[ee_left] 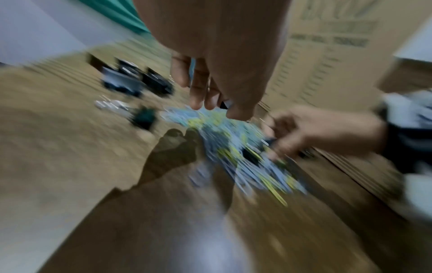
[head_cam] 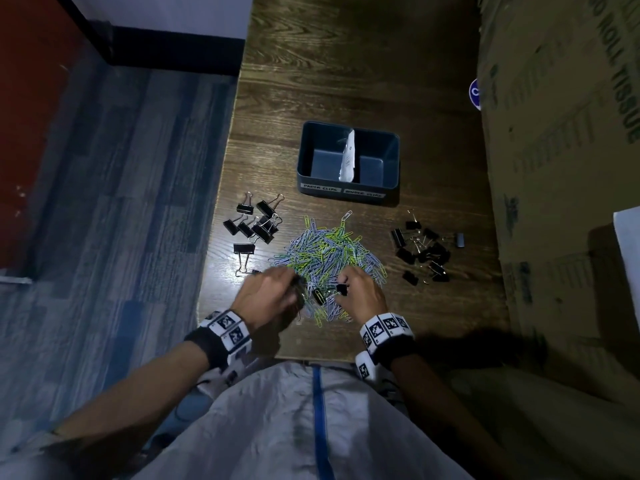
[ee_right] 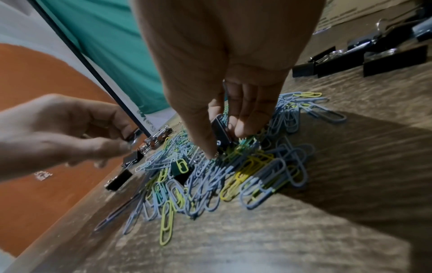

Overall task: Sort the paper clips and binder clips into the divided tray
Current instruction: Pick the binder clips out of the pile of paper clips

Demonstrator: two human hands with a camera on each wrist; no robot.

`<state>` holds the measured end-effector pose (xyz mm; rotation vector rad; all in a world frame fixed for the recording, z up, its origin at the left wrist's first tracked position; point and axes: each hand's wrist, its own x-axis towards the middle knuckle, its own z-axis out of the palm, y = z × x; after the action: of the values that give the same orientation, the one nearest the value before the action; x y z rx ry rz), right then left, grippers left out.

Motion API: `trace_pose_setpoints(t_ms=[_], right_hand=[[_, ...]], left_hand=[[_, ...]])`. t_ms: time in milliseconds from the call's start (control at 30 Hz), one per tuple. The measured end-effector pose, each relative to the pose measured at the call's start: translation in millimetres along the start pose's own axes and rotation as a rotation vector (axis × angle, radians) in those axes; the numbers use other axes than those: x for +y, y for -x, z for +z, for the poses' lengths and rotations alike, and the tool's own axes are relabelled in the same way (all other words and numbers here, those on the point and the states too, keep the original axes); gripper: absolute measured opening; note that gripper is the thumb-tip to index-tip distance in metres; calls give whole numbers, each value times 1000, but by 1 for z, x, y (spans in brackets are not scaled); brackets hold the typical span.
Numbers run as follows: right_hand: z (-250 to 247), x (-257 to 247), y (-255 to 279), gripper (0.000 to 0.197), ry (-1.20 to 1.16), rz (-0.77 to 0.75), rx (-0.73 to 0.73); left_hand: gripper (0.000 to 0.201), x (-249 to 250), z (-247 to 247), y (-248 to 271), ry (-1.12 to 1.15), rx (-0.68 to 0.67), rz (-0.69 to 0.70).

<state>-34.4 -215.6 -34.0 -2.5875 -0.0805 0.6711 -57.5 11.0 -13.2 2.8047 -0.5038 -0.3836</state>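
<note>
Right hand: the right hand [head_cam: 360,292] sits at the near right edge of the heap, thumb and fingers [ee_right: 243,118] pinching a black binder clip [ee_right: 221,133] upright by its body, which looks like the surest way to pull it free of the wire tangle.
Left hand: the left hand [head_cam: 270,292] works the near left edge, level with the right hand; its fingers [ee_right: 110,146] pinch the silver handles of another binder clip [ee_right: 133,158], so the body hangs below and sheds loose wire. The left wrist view is too smeared to add anything.
Between the hands: one more black clip [head_cam: 318,295] lies part-buried in the heap, probably the next to be fished out.
Heap: the paper clips [head_cam: 329,251], blue-grey and yellow-green, spread from under both hands away toward the tray.
Beyond the left hand: a group of larger binder clips [head_cam: 258,223], apparently gathered out of the mix.
Beyond the right hand: a group of smaller binder clips [head_cam: 424,249], likewise kept apart.
Farthest: the divided tray [head_cam: 391,188] stands past the heap, a white paper divider [head_cam: 348,157] splitting it; both halves look unfilled, so I judge the sorting to be barely begun.
</note>
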Motion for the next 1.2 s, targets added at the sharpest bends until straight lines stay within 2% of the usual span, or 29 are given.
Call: trace_pose_setpoints(t_ms=[67, 167, 267, 333, 400, 533, 667, 733, 833, 967, 1067, 1200], right_hand=[[-1, 1, -1, 38, -23, 8, 11], [-9, 2, -2, 35, -51, 21, -3], [-23, 0, -2, 45, -73, -2, -29], [-33, 0, -1, 50, -71, -28, -27], [-44, 0, -2, 51, -82, -31, -26], [-63, 1, -5, 43, -193, 27, -36], [-77, -3, -9, 33, -289, 27, -25], [-78, -3, -11, 34, -369, 39, -10], [-75, -2, -11, 34, -467, 82, -3], [-73, -2, -8, 27, -663, 132, 38], [-71, 1, -8, 28, -649, 150, 68], [-67, 11, -11, 25, -509, 193, 168]], left_hand=[[20, -17, -13, -8, 25, 91, -114], [22, -45, -30, -23, 16, 133, -252], [24, -66, -40, -36, 19, 148, -385], [24, -72, -41, -40, 13, 162, -422], [25, -73, -37, -41, -20, 186, -368], [24, -49, -22, -34, -82, 180, -131], [31, -1, 0, -21, -24, 56, 226], [38, 17, 10, -18, -6, -15, 329], [45, 32, 24, -17, -21, -75, 263], [27, 44, 28, -23, 12, -83, 191], [26, 47, 17, -26, 94, -62, 184], [29, 34, 19, -27, 248, -76, 114]])
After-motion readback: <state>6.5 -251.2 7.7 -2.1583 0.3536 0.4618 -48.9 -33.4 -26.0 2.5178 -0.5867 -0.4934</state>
